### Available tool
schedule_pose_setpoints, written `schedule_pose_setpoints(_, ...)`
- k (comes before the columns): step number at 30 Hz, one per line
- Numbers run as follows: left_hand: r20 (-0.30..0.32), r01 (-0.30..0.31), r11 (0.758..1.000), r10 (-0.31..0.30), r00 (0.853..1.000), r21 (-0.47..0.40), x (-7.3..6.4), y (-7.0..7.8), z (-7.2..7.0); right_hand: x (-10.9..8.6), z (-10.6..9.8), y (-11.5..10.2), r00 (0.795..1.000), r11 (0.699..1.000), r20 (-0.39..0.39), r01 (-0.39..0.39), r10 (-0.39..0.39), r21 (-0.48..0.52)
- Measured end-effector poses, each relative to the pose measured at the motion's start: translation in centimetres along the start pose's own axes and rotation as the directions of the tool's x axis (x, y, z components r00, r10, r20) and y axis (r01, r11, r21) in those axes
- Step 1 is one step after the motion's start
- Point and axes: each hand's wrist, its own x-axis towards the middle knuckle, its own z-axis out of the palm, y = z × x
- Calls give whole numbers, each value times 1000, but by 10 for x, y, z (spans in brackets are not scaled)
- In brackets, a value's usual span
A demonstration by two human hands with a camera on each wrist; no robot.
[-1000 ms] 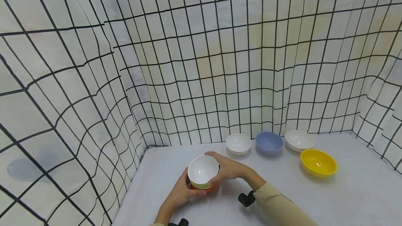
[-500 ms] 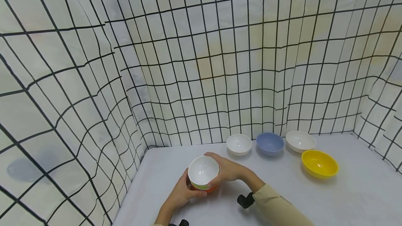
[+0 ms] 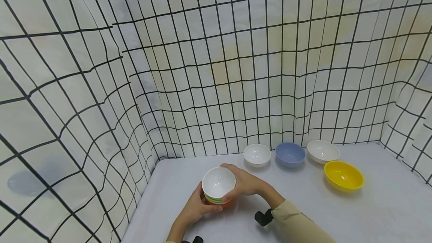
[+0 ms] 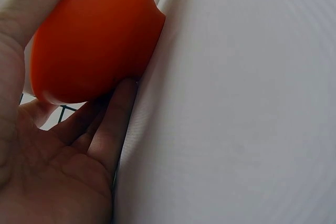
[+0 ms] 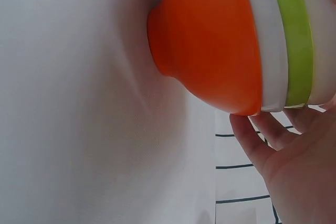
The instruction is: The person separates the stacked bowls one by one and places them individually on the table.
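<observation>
Several bowls stand nested in one stack in front of me. At its bottom is an orange bowl (image 5: 210,40), its foot down at the white tabletop. A white bowl, a green bowl (image 5: 296,40) and a second white bowl (image 3: 218,183) sit above it, their rims layered in the right wrist view. My left hand (image 3: 195,205) holds the stack low on the left, thumb on the orange side and fingers near its foot. From the right and the far side, my right hand (image 3: 248,181) grips the upper bowls, thumb at the near rim.
Along the back edge stand a small white bowl (image 3: 257,155), a blue bowl (image 3: 290,155) and a wider white bowl (image 3: 322,151). A yellow bowl (image 3: 343,176) sits in front of them at the right. Black-gridded white walls (image 3: 219,66) enclose the table (image 3: 371,220).
</observation>
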Motion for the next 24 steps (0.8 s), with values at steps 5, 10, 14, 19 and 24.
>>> schedule_pose_setpoints(5,7,11,1000,-11,1000,-1,0,1,0,-3,-3,-4,999,1000,-42,4,-3,1)
schedule_pose_setpoints(10,6,7,1000,-7,1000,11,0,1,0,-9,-8,-11,996,1000,-93,2,-1,20)
schedule_pose_setpoints(14,6,9,1000,-9,1000,17,-1,1,-1,-14,-11,-16,993,999,-116,0,5,39)
schedule_pose_setpoints(19,2,11,1000,-11,1000,24,-1,1,0,-19,-14,-19,989,999,-150,-2,9,49)
schedule_pose_setpoints(24,-1,10,1000,-10,1000,26,-1,2,0,-27,-19,-22,985,998,-172,6,5,66)
